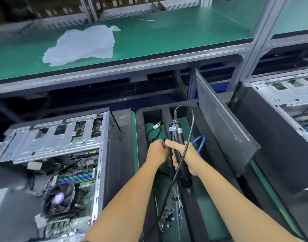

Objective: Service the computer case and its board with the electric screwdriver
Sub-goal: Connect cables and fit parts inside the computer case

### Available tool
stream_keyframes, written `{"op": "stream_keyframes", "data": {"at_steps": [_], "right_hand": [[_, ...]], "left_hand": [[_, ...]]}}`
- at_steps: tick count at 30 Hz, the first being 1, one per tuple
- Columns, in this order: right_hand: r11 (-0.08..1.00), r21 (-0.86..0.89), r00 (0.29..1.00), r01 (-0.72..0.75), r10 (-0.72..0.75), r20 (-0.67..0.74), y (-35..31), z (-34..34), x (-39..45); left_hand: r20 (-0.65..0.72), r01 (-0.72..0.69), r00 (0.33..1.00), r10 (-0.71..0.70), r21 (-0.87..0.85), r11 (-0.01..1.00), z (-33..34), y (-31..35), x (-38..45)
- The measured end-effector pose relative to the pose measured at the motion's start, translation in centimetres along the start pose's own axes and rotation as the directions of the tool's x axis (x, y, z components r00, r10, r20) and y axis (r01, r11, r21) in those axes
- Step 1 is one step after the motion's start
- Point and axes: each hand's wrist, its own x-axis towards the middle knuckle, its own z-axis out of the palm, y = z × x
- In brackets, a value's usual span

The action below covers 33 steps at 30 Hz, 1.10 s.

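From the head camera, the right hand (186, 157) gripped the black electric screwdriver (178, 151) around its barrel, bit end pointing down toward the person, its cord (183, 151) looping over the wrist. The left hand (157, 151) was curled just beside it, pinching something dark that could not be made out. The open computer case (50, 154) lay to the left on the counter (207, 203), its board (76, 186) and fan (60, 198) exposed. Loose screws (169, 215) lay below the hands, and a black side panel (223, 123) leaned at the right.
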Motion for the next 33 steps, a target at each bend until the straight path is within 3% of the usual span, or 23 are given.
{"op": "stream_keyframes", "data": {"at_steps": [6,11,15,20,23,28,30,33], "right_hand": [[0.991,-0.016,0.992,-0.13,0.13,0.007,1.6,2.1,1.7],[0.985,0.021,0.984,-0.173,0.173,-0.04,2.7,2.1,2.7],[0.977,-0.013,0.977,-0.212,0.212,-0.003,2.7,2.1,2.7],[0.976,-0.042,0.976,-0.214,0.216,0.033,2.7,2.4,2.6],[0.977,-0.038,0.977,-0.21,0.211,0.026,2.7,2.3,2.5],[0.981,-0.017,0.981,-0.191,0.192,0.02,2.4,2.1,2.4],[0.983,0.015,0.982,-0.185,0.184,0.038,2.2,2.6,2.1],[0.979,0.026,0.977,-0.202,0.199,0.08,1.7,4.0,1.8]], "left_hand": [[-0.05,0.016,0.999,-0.011,0.114,0.993,-1.6,-2.8,2.7],[0.096,-0.143,0.988,0.121,0.268,0.953,-1.3,-1.9,5.0],[0.226,-0.13,0.973,0.053,0.342,0.931,-1.0,-1.9,5.8],[0.163,-0.045,0.987,0.006,0.234,0.971,-0.6,-2.5,6.1],[0.17,-0.103,0.984,0.047,0.336,0.936,-1.0,-2.2,6.2],[-0.055,-0.204,0.966,0.253,0.44,0.875,-2.6,-1.2,5.7],[-0.167,-0.198,0.952,0.255,0.296,0.935,-3.8,-0.4,5.5],[-0.307,-0.142,0.941,0.143,0.027,0.99,-6.5,0.7,5.5]]}}
